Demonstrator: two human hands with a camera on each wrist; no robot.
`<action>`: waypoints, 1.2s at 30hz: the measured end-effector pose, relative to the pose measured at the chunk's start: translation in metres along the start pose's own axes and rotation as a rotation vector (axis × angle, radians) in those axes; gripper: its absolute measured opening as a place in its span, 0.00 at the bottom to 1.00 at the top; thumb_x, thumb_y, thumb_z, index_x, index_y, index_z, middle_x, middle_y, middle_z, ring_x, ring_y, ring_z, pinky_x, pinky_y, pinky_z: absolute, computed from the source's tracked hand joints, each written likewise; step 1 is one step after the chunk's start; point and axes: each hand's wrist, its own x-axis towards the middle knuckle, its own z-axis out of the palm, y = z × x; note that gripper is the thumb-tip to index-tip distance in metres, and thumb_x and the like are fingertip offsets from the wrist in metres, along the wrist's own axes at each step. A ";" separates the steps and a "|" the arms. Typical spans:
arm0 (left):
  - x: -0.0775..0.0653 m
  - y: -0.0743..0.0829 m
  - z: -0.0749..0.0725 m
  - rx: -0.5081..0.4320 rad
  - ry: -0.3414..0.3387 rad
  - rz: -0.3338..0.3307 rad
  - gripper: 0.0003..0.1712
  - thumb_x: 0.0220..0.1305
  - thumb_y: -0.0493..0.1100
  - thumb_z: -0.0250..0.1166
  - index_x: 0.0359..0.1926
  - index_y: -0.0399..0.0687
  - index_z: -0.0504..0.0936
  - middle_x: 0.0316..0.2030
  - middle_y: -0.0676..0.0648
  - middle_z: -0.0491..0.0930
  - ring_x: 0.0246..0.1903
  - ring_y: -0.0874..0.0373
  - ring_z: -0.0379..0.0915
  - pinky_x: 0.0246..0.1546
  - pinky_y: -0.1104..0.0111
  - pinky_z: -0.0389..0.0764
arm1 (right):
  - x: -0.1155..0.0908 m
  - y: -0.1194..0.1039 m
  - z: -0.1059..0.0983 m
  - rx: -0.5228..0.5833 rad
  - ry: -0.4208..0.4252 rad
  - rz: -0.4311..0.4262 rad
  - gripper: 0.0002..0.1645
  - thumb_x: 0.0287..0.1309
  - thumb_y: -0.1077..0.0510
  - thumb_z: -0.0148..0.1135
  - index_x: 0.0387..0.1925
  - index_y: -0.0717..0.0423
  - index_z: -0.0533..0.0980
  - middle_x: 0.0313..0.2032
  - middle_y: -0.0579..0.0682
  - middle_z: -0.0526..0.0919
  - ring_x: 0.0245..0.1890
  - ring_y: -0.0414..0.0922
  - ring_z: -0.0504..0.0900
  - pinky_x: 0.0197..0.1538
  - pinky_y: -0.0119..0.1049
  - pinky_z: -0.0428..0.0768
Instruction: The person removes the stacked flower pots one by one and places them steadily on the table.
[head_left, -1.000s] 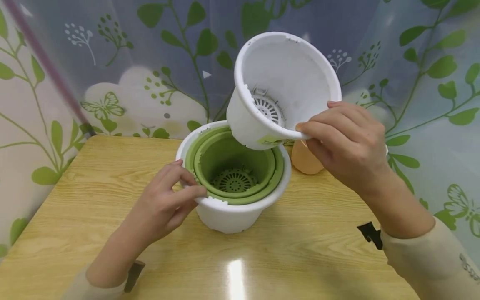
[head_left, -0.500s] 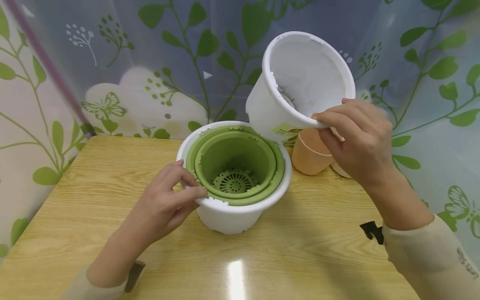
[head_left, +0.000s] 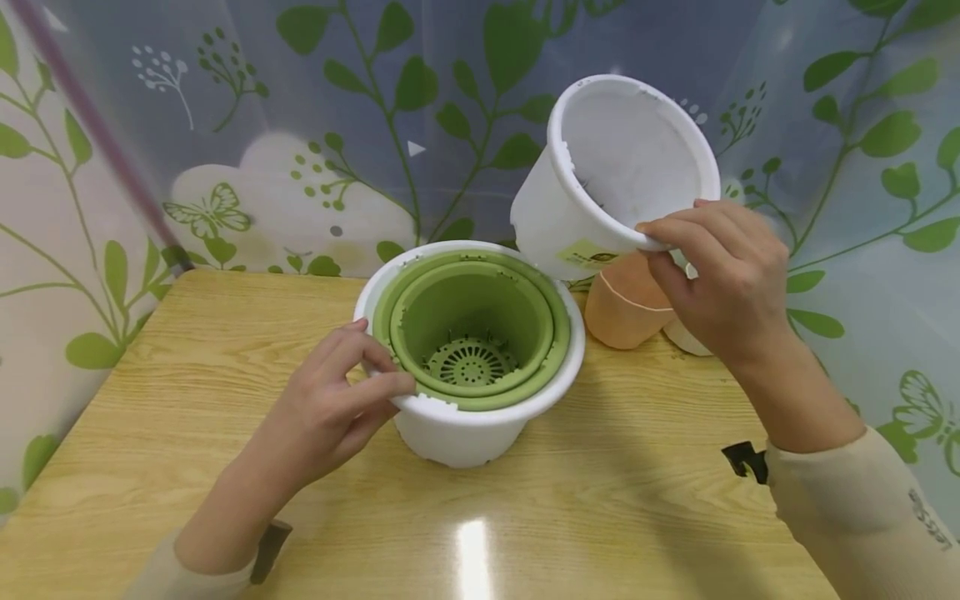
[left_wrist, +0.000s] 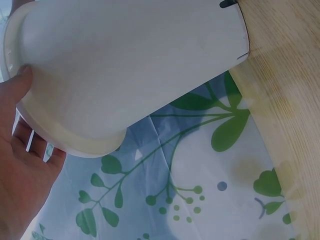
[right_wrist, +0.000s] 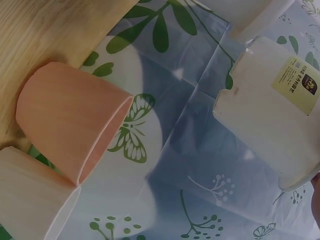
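A large white flower pot (head_left: 457, 437) stands on the table with two green pots nested inside it. The inner green pot (head_left: 480, 300) has a slotted bottom. My left hand (head_left: 330, 396) pinches the white pot's rim at its near left; in the left wrist view the thumb (left_wrist: 22, 82) lies over that rim. Up to the right, my right hand (head_left: 723, 271) grips a smaller white flower pot (head_left: 551, 217) by its rim. This pot is off the table, tilted, its mouth toward the upper right. The right wrist view shows its yellowish label (right_wrist: 300, 85).
Behind the raised pot, an orange pot (head_left: 618, 312) stands at the table's back right. A cream pot (right_wrist: 32, 195) is beside it, partly hidden by my right hand in the head view. A leaf-patterned curtain (head_left: 255, 192) hangs along the wooden table's (head_left: 225, 333) back edge.
My right hand has moved the smaller white pot to the right, from above the nested pots' far right edge, and tilted it further. The orange and cream pots are more exposed. My left hand stays put.
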 end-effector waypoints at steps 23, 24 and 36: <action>-0.001 0.001 -0.001 -0.004 -0.006 -0.010 0.14 0.73 0.49 0.56 0.37 0.51 0.86 0.36 0.47 0.75 0.43 0.48 0.73 0.67 0.46 0.70 | -0.013 0.016 0.002 -0.040 -0.092 0.061 0.03 0.54 0.64 0.67 0.32 0.58 0.85 0.31 0.52 0.88 0.32 0.57 0.84 0.37 0.54 0.80; -0.001 0.001 -0.001 -0.005 -0.006 -0.011 0.14 0.73 0.49 0.56 0.37 0.51 0.86 0.36 0.47 0.75 0.43 0.48 0.73 0.67 0.46 0.70 | -0.013 0.017 0.002 -0.040 -0.098 0.061 0.04 0.54 0.65 0.67 0.32 0.58 0.85 0.31 0.52 0.88 0.32 0.57 0.84 0.36 0.54 0.80; 0.001 0.000 -0.001 -0.014 0.000 0.005 0.06 0.63 0.43 0.63 0.36 0.50 0.86 0.35 0.47 0.75 0.42 0.48 0.73 0.67 0.46 0.71 | -0.025 0.023 0.013 -0.039 -0.169 0.042 0.07 0.52 0.68 0.65 0.33 0.58 0.85 0.31 0.52 0.87 0.31 0.55 0.83 0.33 0.51 0.80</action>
